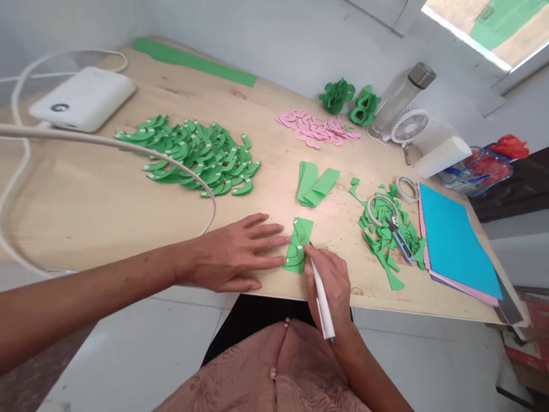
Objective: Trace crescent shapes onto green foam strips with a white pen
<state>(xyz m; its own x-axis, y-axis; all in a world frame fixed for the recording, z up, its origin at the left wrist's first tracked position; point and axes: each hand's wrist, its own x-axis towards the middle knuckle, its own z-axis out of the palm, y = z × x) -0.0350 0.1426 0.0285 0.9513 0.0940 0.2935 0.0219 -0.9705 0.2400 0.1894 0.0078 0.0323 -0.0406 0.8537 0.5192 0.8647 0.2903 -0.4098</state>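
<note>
A green paper strip [305, 228] lies near the front edge of the table, with a curved green paper cut-out [294, 250] bearing small white tabs on top of it. My left hand [240, 252] rests flat with fingers spread, its fingertips touching the strip's left side. In my right hand [334, 280] is a white pen [321, 297], its tip at the strip's right edge beside the cut-out. Just beyond the strip lie several blank green paper strips [315, 186].
Left is a heap of curved green pieces [201, 151], a white power bank [83, 97] and a cable [171, 160]. Pink cut-outs [317, 127] lie at the back. Right are green scraps [386, 252], a cutter [401, 240], tape rolls [407, 190], coloured sheets [458, 246] and a bottle [398, 97].
</note>
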